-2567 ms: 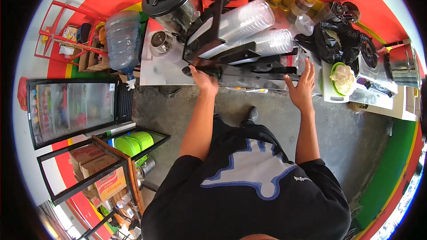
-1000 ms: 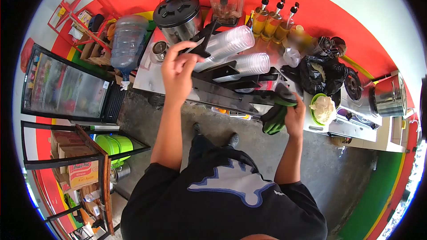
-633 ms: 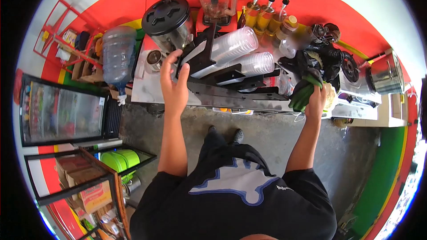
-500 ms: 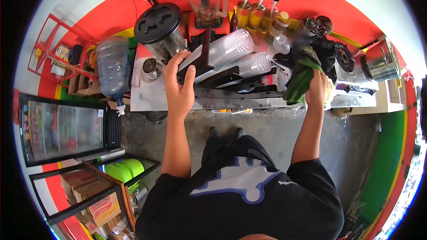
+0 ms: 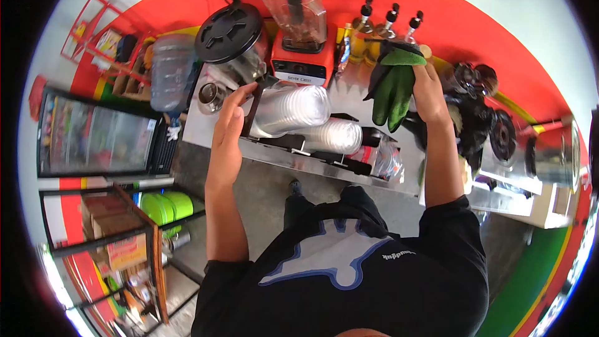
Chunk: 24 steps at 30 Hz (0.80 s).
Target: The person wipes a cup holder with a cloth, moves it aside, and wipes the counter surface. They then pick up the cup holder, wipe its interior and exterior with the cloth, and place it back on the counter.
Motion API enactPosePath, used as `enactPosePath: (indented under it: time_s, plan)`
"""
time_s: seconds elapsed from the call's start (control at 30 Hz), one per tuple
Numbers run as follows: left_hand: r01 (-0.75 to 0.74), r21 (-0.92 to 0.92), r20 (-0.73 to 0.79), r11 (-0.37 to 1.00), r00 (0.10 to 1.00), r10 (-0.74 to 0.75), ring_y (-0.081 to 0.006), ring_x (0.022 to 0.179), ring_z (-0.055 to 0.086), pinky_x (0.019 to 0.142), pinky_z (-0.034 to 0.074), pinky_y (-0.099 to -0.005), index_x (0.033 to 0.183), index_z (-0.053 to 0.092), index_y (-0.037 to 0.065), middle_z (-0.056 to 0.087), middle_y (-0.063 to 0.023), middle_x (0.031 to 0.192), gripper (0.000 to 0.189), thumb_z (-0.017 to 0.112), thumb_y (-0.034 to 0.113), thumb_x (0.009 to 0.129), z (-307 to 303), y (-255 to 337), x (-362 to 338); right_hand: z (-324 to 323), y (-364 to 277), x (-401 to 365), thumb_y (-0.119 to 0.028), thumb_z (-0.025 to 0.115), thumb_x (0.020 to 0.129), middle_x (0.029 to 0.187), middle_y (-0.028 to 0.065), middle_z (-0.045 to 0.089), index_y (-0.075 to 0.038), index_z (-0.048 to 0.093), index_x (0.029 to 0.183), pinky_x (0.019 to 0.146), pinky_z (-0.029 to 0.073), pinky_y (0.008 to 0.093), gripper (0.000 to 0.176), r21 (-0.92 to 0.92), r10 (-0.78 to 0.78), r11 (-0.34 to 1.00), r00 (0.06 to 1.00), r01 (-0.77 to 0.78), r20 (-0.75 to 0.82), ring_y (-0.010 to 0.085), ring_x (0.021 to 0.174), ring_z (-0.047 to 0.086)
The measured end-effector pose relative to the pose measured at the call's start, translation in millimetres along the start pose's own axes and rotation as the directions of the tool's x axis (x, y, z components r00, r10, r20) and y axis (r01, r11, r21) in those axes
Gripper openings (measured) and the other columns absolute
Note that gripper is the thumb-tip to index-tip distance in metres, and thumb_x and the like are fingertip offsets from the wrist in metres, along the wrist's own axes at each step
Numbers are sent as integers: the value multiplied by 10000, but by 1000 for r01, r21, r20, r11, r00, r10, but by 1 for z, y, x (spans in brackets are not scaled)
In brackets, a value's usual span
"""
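My left hand is at the left end of a black cup holder, its fingers stretched out and the fingertips right at the end panel. Stacked clear plastic cups lie on their sides in it, with a second stack beside them. Packets of clear plastic fill the right-hand section. My right hand is closed on a green-and-black cloth, which hangs over the counter in front of the pump bottles.
A red blender and a steel container with a black lid stand behind the holder. Beside them is a steel cup. Black plastic bags and a steel pot occupy the right side of the metal counter.
The cup holder has swung from tilted to lying lower along the counter's front edge. My right hand has carried the cloth leftward, nearer the bottles. The camera view has turned.
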<state>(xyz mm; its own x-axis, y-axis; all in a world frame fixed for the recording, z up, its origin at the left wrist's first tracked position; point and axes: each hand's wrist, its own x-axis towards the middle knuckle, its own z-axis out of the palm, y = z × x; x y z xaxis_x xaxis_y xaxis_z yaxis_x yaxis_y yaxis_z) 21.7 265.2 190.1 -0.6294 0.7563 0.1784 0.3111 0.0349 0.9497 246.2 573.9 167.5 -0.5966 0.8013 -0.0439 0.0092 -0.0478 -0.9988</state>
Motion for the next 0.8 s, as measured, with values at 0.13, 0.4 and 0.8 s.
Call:
enactPosePath:
  time_s: [0.13,0.4,0.8]
  plan:
    - [181,-82,-44,980,982,-185,-229,1433,456,1224,267,-358,1530,508,9,531,-127,1524,582,410,409,1119,6,-1,6,-14,72,54,-262,392,1092,1011,85,677,32,640,1166,831,501,375,392,-269,101,963,900,19,424,182,927,619]
    - [296,-50,48,954,955,-293,-238,1548,342,1278,197,-364,1605,408,15,418,-121,1644,622,421,411,1126,8,12,16,-1,247,58,-436,352,1133,1278,51,623,-59,568,1422,1068,432,376,522,-536,615,771,185,-342,767,164,1163,553]
    - [391,-128,18,911,920,-392,-251,1599,243,1301,121,-391,1636,334,2,327,-115,1704,718,407,469,1096,7,2,17,65,244,50,-533,341,1128,1406,23,553,-125,426,1559,1089,412,332,600,-491,592,672,4,-555,806,122,1238,518]
